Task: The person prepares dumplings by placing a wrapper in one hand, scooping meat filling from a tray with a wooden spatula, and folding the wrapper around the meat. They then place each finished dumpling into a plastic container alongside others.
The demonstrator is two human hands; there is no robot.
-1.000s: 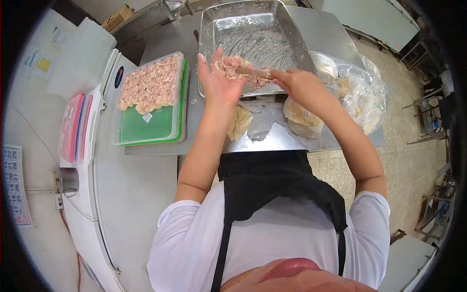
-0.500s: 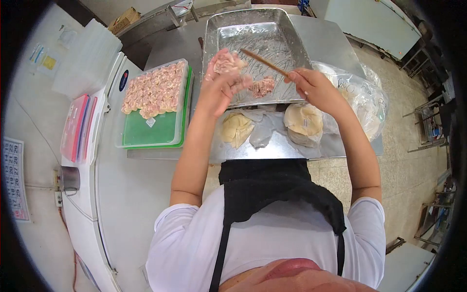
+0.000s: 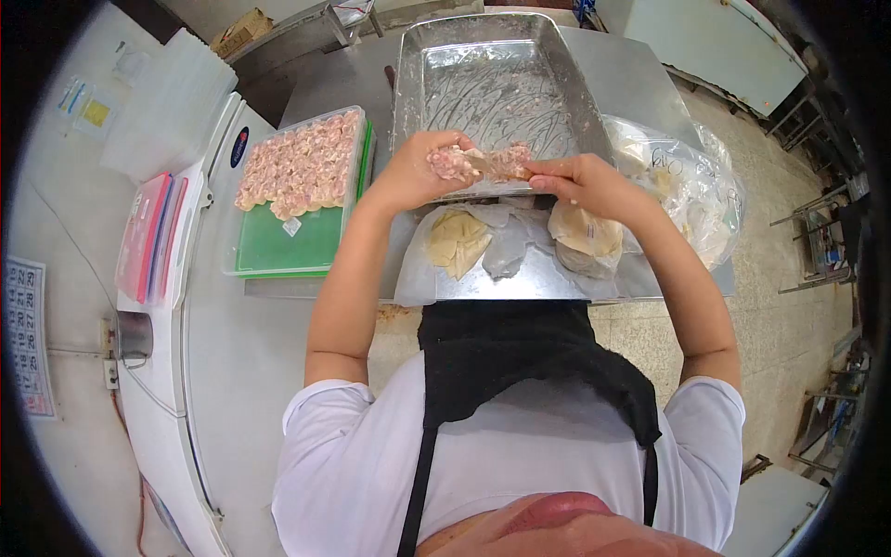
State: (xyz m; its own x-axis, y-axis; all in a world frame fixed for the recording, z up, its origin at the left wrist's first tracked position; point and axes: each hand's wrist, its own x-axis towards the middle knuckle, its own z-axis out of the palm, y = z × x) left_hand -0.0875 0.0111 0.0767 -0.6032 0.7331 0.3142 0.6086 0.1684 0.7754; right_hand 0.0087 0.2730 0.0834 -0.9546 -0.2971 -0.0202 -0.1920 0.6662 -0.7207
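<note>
Over the near edge of a large metal tray point(image 3: 594, 121), my left hand point(image 3: 415, 174) is curled round a filled dumpling point(image 3: 452, 163) with pink meat filling. My right hand point(image 3: 585, 181) grips a wooden stick point(image 3: 541, 173), whose far end reaches the dumpling. More meat filling point(image 3: 511, 156) shows just beyond the stick, between my hands. Below them, a stack of pale yellow wrappers point(image 3: 457, 243) rests on plastic, and a second stack point(image 3: 587, 238) lies under my right hand.
To the left, a clear container point(image 3: 232, 258) with a green base holds rows of filled dumplings. A plastic bag point(image 3: 710, 200) of pale contents lies at the right. Colored lids point(image 3: 148, 239) and clear containers point(image 3: 172, 111) stand at the far left.
My left hand has turned and closed round the dumpling. My right hand has moved lower and inward, bringing the stick down to the filling. The view has shifted slightly.
</note>
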